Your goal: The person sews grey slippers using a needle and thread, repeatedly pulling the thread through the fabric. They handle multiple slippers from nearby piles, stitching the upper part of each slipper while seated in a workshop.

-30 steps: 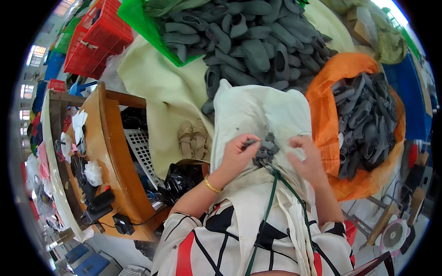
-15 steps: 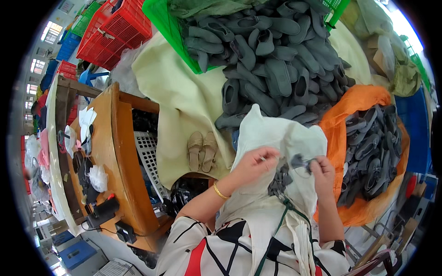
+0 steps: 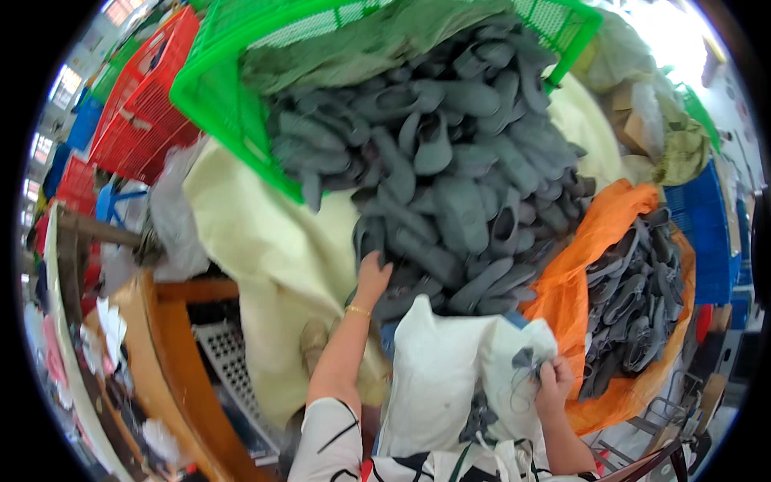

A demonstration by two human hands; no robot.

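My left hand point(image 3: 373, 276), with a gold bangle at its wrist, is stretched forward to the near left edge of a heap of grey shoes point(image 3: 462, 213). Its fingers close on the near end of one grey slip-on shoe point(image 3: 369, 239). Beside the white cloth on my lap, my right hand point(image 3: 556, 381) pinches a small dark grey bow point(image 3: 524, 358), from which a thin thread loops down. On the white cloth point(image 3: 434, 357) lies a small pile of similar grey bows point(image 3: 478, 419), partly hidden by a fold.
A green plastic crate point(image 3: 233, 136) lies tipped with shoes spilling out. An orange sack point(image 3: 562, 293) of grey shoes stands at the right. To the left are a wooden desk point(image 3: 157, 353) and a red crate point(image 3: 148, 104). Cream sheeting point(image 3: 265, 265) lies beneath the heap.
My left hand has gone from above the lap forward to a shoe in the heap. My right hand still holds the bow, a little lower. The view has tilted toward the heap.
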